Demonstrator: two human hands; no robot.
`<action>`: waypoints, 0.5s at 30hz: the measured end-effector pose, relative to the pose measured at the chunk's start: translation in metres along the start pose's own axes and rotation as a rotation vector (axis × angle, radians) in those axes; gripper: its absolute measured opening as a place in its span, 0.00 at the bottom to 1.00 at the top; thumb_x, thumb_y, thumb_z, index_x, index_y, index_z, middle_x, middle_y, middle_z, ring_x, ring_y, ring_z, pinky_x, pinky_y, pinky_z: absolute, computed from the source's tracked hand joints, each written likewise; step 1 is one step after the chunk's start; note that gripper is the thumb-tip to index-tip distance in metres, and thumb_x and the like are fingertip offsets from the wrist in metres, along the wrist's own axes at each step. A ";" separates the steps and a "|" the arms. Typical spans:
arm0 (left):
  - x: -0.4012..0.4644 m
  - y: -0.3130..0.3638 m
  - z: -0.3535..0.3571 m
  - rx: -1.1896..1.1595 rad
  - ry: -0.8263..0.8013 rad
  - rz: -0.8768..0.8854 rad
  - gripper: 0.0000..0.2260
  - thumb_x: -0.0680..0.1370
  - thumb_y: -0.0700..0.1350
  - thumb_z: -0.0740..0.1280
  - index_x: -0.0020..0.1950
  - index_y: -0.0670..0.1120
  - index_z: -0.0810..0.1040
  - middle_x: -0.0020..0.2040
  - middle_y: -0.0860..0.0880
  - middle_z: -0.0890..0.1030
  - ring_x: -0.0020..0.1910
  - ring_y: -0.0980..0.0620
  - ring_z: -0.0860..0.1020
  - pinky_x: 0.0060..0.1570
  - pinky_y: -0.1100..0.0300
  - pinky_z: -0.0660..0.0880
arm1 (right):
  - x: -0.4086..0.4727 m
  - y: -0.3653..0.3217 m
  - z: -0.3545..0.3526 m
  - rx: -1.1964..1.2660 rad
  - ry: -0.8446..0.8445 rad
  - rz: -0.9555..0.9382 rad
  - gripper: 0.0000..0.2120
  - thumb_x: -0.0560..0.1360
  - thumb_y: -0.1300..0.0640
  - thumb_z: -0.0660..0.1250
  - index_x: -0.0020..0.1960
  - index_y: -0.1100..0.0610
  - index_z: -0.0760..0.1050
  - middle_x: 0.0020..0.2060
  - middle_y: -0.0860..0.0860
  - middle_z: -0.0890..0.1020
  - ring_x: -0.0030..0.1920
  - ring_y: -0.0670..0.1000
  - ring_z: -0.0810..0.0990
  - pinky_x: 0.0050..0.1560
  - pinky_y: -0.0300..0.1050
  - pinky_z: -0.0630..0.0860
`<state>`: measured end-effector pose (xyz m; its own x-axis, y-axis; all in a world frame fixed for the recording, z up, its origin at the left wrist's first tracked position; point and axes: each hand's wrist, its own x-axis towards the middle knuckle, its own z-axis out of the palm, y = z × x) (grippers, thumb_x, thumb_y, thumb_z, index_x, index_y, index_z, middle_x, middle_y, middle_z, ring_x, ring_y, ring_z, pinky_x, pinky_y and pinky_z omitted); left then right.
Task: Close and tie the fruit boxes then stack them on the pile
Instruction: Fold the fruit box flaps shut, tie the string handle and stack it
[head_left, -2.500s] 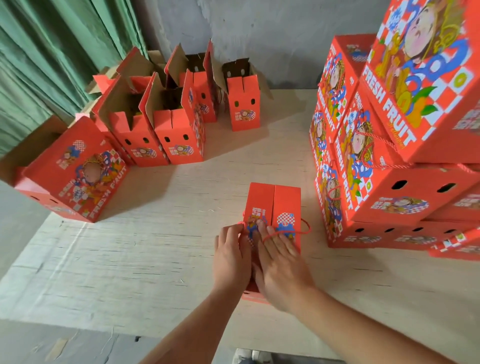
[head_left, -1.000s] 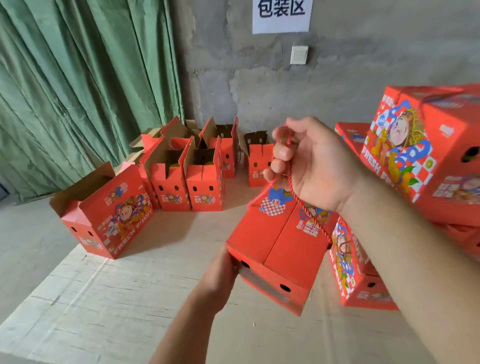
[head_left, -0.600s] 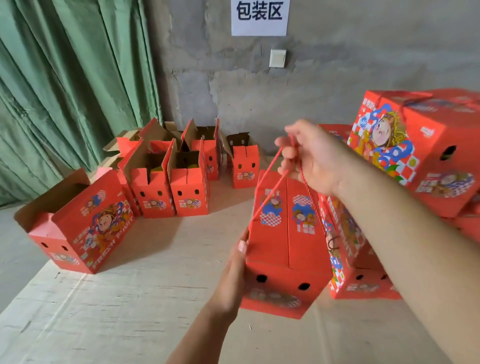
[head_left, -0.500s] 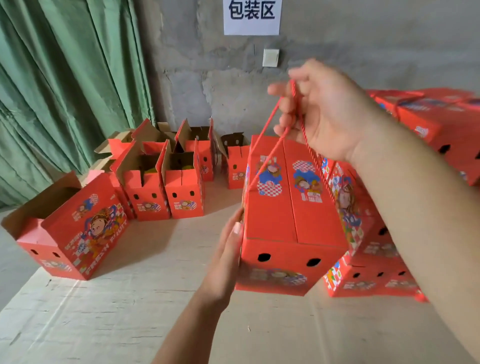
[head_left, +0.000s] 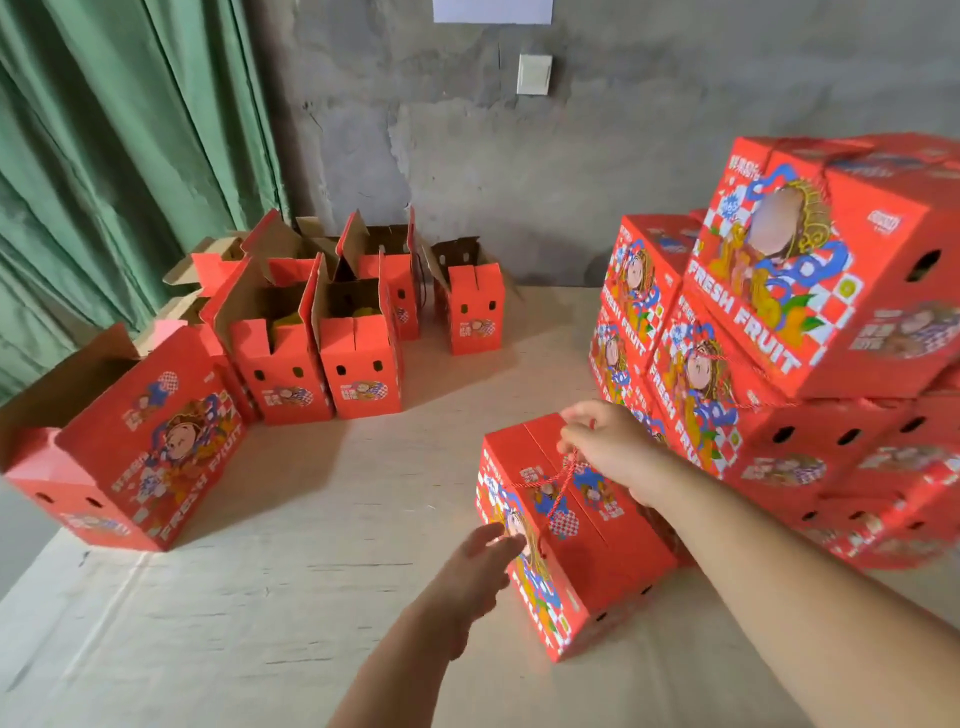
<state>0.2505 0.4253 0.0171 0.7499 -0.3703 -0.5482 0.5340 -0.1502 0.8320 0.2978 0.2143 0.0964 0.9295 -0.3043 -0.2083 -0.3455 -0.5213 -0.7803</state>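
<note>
red fruit box (head_left: 608, 525) closed, right hand (head_left: 610, 447) fingers pinching its cord (head_left: 563, 480), left hand (head_left: 475, 564) relaxed

- The closed box (head_left: 566, 530), previously hanging from its cord (head_left: 563, 480), came down onto the table (head_left: 260, 597).
- The left hand (head_left: 470, 577) left the box's side.

Packing room or small warehouse, not a home. Bare grey cement wall (head_left: 649, 130) with a lone switch plate (head_left: 534, 74) and a paper sign (head_left: 492, 10), green curtain (head_left: 114, 130) far left of the fingers (head_left: 574, 415). Plain wood desk (head_left: 311, 519) carries identical printed "FRESH FRUIT" cartons: open boxes (head_left: 358, 343) beyond the fingers, stacked closed pile (head_left: 779, 332) just right of them.
</note>
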 end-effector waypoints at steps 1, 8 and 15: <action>0.004 -0.004 0.003 0.013 0.013 -0.010 0.29 0.80 0.56 0.71 0.78 0.53 0.67 0.66 0.52 0.79 0.61 0.50 0.78 0.58 0.54 0.73 | 0.000 0.016 0.002 -0.078 0.050 0.001 0.21 0.77 0.47 0.65 0.69 0.48 0.75 0.49 0.45 0.82 0.43 0.46 0.80 0.43 0.41 0.74; 0.017 -0.024 0.057 0.009 -0.139 0.065 0.34 0.82 0.46 0.70 0.82 0.58 0.55 0.68 0.56 0.78 0.61 0.60 0.78 0.61 0.62 0.73 | -0.033 0.140 0.027 -0.234 0.099 0.219 0.27 0.73 0.38 0.72 0.67 0.50 0.72 0.62 0.48 0.80 0.68 0.54 0.77 0.67 0.52 0.74; 0.041 -0.048 0.090 -0.112 -0.011 0.182 0.42 0.79 0.30 0.70 0.84 0.54 0.51 0.69 0.47 0.80 0.64 0.47 0.82 0.63 0.42 0.80 | -0.045 0.157 0.024 0.162 0.183 0.224 0.12 0.75 0.47 0.75 0.57 0.46 0.80 0.50 0.39 0.84 0.53 0.43 0.83 0.60 0.51 0.80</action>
<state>0.2203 0.3345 -0.0370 0.8340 -0.3918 -0.3884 0.4308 0.0228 0.9021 0.2046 0.1648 -0.0308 0.7889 -0.5431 -0.2876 -0.5004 -0.2961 -0.8136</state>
